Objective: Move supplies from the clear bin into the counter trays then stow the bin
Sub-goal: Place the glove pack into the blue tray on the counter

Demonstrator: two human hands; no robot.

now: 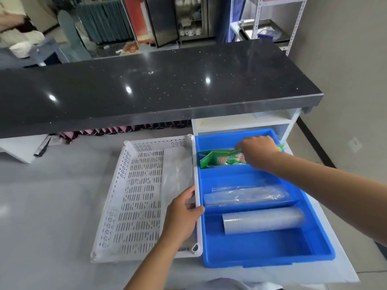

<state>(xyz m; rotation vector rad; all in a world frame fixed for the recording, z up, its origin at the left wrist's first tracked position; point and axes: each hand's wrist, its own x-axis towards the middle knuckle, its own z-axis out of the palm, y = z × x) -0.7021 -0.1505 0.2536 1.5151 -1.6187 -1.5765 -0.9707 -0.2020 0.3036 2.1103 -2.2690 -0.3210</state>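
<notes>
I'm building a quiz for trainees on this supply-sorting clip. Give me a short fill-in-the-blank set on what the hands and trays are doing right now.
1. The right hand grips a crinkly ____ plastic packet at the far end of the blue plastic tray.
2. The left hand grips the rim of the perforated ____ plastic basket.
3. The clear plastic roll lies nearest the person inside the ____ tray.

Missing words: green; white; blue

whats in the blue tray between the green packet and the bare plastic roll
In the head view, a clear bag of plastic sleeves lies between the green packet and the plastic roll, in the blue tray.
</notes>
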